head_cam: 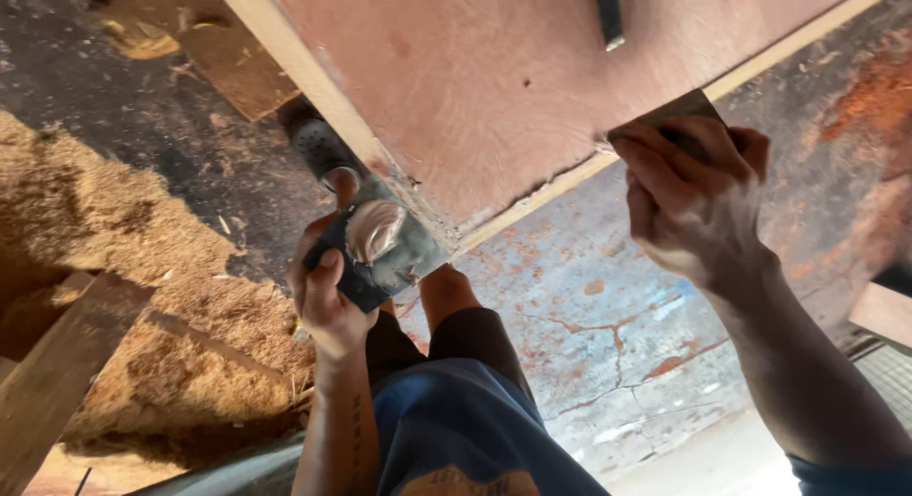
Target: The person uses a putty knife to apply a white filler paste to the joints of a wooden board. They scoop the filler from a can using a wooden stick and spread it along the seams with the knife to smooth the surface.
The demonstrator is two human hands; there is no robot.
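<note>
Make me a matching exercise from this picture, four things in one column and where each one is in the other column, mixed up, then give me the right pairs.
Column one:
1. left hand
2. right hand
3. sawdust heap
4. reddish board

Column two:
A. spread over the floor on the left of the view
B. gripping a thin dark blade at the board's lower edge
C. holding a dark flat scraper smeared with pale paste at the board's corner
D. filling the top middle, with a pale edge strip

Pairs: 1-C, 2-B, 3-A, 4-D
</note>
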